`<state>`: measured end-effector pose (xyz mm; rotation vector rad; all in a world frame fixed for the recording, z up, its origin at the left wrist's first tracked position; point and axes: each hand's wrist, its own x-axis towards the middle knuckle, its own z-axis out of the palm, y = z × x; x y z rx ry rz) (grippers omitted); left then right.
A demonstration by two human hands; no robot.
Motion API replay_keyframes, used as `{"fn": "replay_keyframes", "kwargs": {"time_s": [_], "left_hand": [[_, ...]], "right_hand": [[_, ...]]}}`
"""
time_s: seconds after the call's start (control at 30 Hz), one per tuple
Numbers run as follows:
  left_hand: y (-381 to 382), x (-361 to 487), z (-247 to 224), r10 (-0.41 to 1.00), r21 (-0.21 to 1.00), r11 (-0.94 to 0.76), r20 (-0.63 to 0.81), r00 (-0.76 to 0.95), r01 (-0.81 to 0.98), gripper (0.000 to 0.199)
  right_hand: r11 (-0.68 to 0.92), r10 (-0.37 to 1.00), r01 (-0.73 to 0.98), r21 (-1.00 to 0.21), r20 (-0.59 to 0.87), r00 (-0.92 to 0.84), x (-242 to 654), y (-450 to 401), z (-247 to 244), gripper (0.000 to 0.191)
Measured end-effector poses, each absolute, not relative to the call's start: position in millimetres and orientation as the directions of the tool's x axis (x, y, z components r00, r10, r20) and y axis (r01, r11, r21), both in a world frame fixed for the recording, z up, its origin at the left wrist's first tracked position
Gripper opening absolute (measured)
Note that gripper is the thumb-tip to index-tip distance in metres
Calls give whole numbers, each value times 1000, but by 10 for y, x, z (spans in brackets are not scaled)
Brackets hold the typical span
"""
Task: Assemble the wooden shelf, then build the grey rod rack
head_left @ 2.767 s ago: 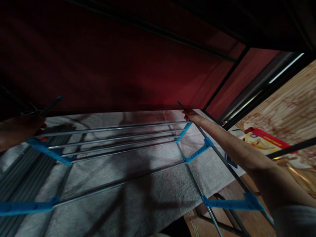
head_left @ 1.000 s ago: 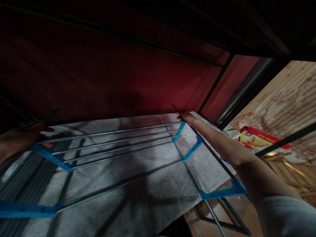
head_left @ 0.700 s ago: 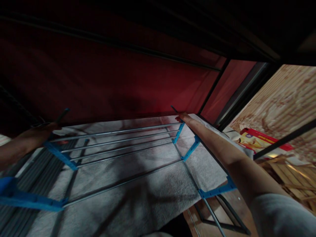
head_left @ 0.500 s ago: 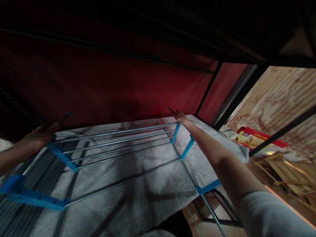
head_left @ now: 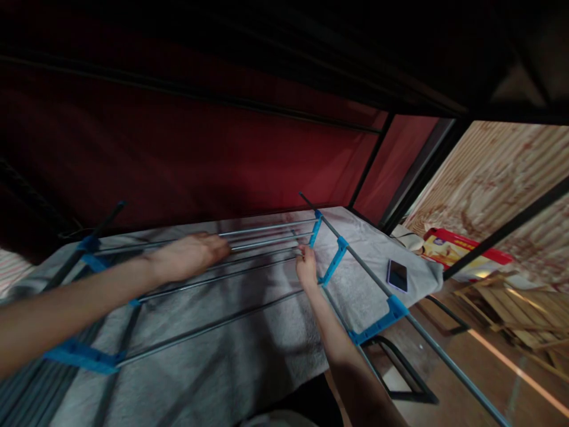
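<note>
A rack frame of metal tubes with blue plastic connectors (head_left: 382, 320) lies on a grey cloth-covered surface (head_left: 213, 367). My left hand (head_left: 198, 255), slightly blurred, reaches across the middle of the parallel tubes (head_left: 262, 242). Its fingers curl down, closed around one of them. Farther right, my right hand (head_left: 306, 265) pinches a thin tube close to its right-hand blue connector (head_left: 315, 230). Which tube each hand grips is partly hidden by the fingers. The long right side tube (head_left: 368, 270) is now fully visible and untouched.
A phone (head_left: 397, 276) lies on the cloth at the right. Many grey tubes (head_left: 26, 379) are bundled at the lower left. Dark bars and a red panel (head_left: 222, 160) stand behind and overhead. Beyond the right edge are a red-yellow box (head_left: 462, 252) and wooden slats (head_left: 511, 308).
Both hands have left the outer side tubes and come inward to the parallel tubes. My left hand moved right; my right hand moved down and slightly left. The phone has come into view.
</note>
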<state>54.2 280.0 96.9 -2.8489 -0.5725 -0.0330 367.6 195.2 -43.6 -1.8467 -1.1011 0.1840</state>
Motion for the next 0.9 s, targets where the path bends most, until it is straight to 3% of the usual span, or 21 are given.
{"fn": "replay_keyframes", "kwargs": {"time_s": [0.07, 0.13, 0.3, 0.43, 0.57, 0.7, 0.9], "left_hand": [[2559, 1009, 628, 339, -115, -935, -26, 940, 334, 28], [2364, 1436, 257, 373, -32, -928, -33, 927, 372, 26], [2056, 2070, -468, 547, 86, -837, 94, 832, 540, 27], [1914, 1970, -839, 672, 157, -741, 158, 724, 653, 36], [1976, 1556, -1016, 771, 193, -631, 258, 582, 751, 41], [2218, 1190, -1019, 871, 187, -466, 270, 411, 865, 41], [2506, 1019, -1082, 905, 182, -399, 234, 355, 899, 42]], "right_hand": [[-259, 741, 579, -773, 225, 633, 3696, 1808, -715, 46], [-328, 727, 565, -757, 179, 663, 3769, 1737, -883, 52], [-440, 711, 575, -690, 124, 692, 3986, 1747, -1060, 62], [-477, 722, 589, -652, 91, 685, 4094, 1842, -1168, 65], [-510, 724, 596, -620, 64, 687, 4159, 2001, -1257, 65], [-520, 736, 601, -607, 40, 676, 4202, 2126, -1316, 66], [-539, 735, 594, -597, 12, 678, 4296, 2146, -1396, 66]]}}
